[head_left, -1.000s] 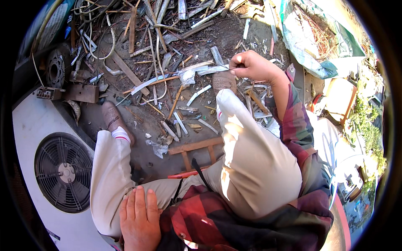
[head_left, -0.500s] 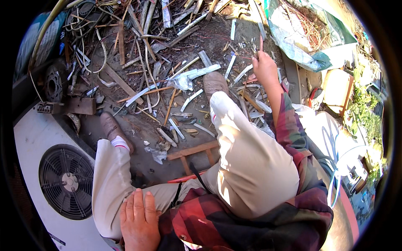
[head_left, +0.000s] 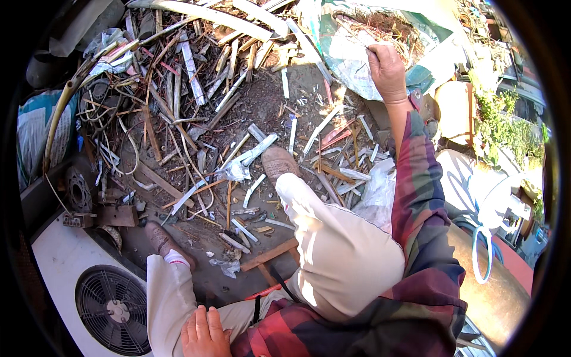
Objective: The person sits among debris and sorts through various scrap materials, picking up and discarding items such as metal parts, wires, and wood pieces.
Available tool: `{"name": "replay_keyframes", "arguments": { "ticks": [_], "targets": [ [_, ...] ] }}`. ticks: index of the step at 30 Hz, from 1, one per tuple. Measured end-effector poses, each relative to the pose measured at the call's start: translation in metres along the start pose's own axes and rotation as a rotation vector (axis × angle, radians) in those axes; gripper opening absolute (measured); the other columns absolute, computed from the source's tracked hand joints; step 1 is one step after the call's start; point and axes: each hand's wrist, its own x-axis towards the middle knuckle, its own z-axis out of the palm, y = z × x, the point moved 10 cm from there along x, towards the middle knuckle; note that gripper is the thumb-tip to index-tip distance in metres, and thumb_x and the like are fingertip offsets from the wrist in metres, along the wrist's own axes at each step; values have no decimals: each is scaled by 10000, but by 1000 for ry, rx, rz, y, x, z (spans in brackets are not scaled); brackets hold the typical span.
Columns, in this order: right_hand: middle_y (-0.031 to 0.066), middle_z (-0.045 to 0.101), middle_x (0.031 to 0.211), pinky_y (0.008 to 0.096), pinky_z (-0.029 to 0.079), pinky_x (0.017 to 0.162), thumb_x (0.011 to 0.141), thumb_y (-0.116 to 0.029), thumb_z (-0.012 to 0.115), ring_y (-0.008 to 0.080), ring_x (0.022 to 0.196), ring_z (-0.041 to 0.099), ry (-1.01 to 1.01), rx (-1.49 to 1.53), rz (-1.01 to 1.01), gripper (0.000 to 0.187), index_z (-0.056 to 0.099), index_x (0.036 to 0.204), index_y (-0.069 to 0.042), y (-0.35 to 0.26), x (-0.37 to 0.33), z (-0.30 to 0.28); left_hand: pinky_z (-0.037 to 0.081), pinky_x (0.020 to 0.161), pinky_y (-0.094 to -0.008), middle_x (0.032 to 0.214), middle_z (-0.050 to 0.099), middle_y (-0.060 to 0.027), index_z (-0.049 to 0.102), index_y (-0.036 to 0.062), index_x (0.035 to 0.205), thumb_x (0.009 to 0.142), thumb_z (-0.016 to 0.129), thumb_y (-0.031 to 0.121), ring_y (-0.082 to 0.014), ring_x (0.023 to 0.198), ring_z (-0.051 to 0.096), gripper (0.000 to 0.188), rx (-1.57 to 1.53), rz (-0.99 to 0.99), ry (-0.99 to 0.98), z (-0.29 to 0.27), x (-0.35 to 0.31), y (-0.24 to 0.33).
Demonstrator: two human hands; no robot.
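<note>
My right hand is closed in a pinch at the near edge of a white and green sack. A thin strand that looks like wire runs from its fingertips toward the upper left, over the sack. Inside the sack lies a tangle of reddish-brown wire. My left hand rests on my left thigh, its fingers stretched out and nothing in them. Below the sack, a short red strip and pale strips lie on the dirt.
Wood scraps, pale strips and cables litter the ground in front. A white unit with a round fan stands at my left. A wooden frame lies between my legs. Light-blue tubing loops at the right, near plants.
My right hand has risen from the ground by the red strip to the sack. The view has shifted toward the right. My left hand stays on the thigh.
</note>
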Motion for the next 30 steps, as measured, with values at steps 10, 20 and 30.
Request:
{"name": "replay_keyframes", "arguments": {
  "ticks": [10,20,30],
  "targets": [
    [144,660,862,403,510,671,838,-200,556,304,789,647,-634,-616,471,174,663,902,-78,191,-45,80,446,934,-419,1310,501,-160,426,37,1346,838,617,183,-339,1103,535,562,70,31,14,-19,20,7],
    [203,664,761,391,506,669,813,-281,620,328,711,647,-592,-182,542,231,667,791,-56,206,-39,111,447,945,-431,1315,501,-149,426,49,1354,829,631,189,-339,1136,529,581,67,-13,-10,-17,19,4],
    [133,577,1153,372,495,837,799,-84,646,278,994,604,-428,515,321,396,556,1183,-51,-114,-63,113,423,951,-490,1295,486,-180,462,8,1274,660,738,110,-374,1125,514,681,24,-22,-16,-11,15,0]
  ]
}}
